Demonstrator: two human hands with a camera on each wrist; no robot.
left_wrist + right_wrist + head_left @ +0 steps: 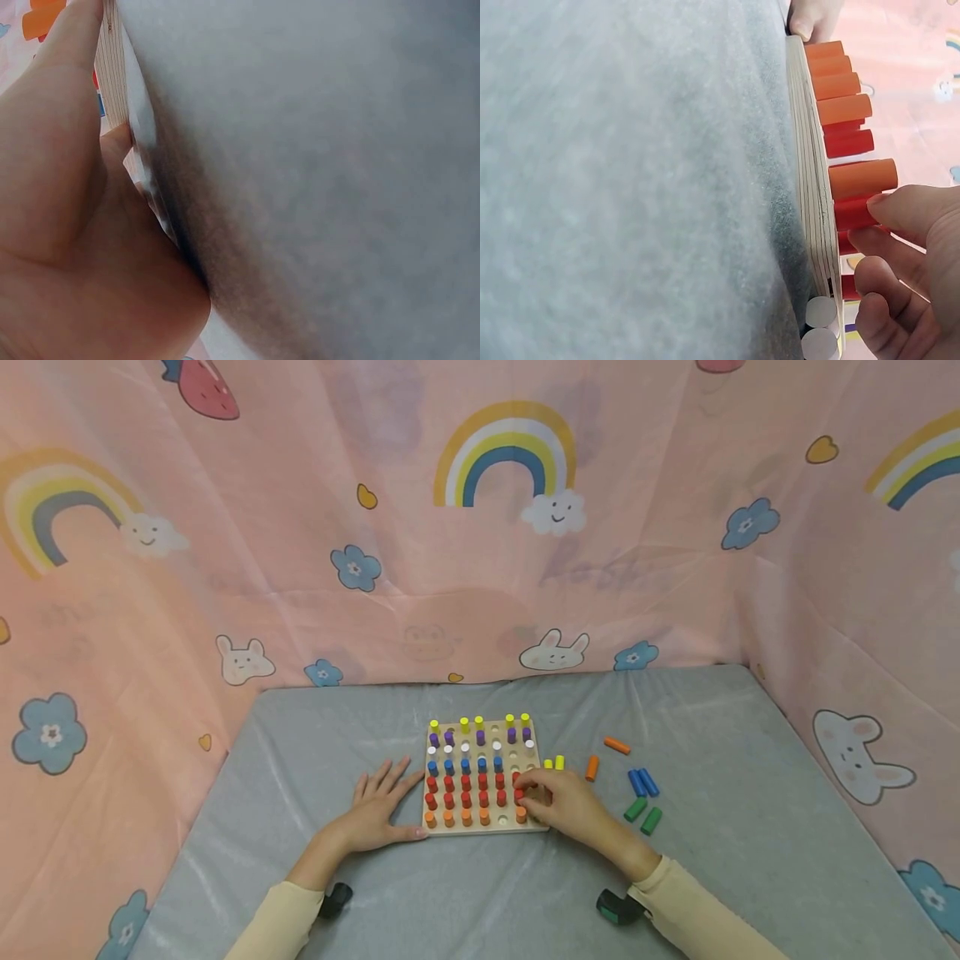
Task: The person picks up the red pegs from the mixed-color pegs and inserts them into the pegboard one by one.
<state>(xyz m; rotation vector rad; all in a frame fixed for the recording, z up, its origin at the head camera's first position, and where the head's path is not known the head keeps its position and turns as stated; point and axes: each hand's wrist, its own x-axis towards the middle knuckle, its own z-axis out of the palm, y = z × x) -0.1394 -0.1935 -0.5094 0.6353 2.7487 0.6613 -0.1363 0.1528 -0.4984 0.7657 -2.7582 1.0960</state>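
A wooden peg board (480,829) lies on the grey cloth, its upright coloured pegs set in rows: yellow at the back, then purple, white, blue, two red rows and orange in front. Some holes are bare. At the board's right side my right hand (566,806) pinches a red peg (853,214) between thumb and index finger; the peg stands in the board behind an orange peg (864,177). My left hand (375,818) lies with fingers spread, its thumb and index finger touching the board's left edge.
Right of the board lie loose orange pegs (617,745), blue pegs (643,782) and green pegs (651,821). Yellow pegs (559,762) and white-ended pegs (821,311) sit close to its right edge. A pink patterned curtain (480,577) surrounds the table.
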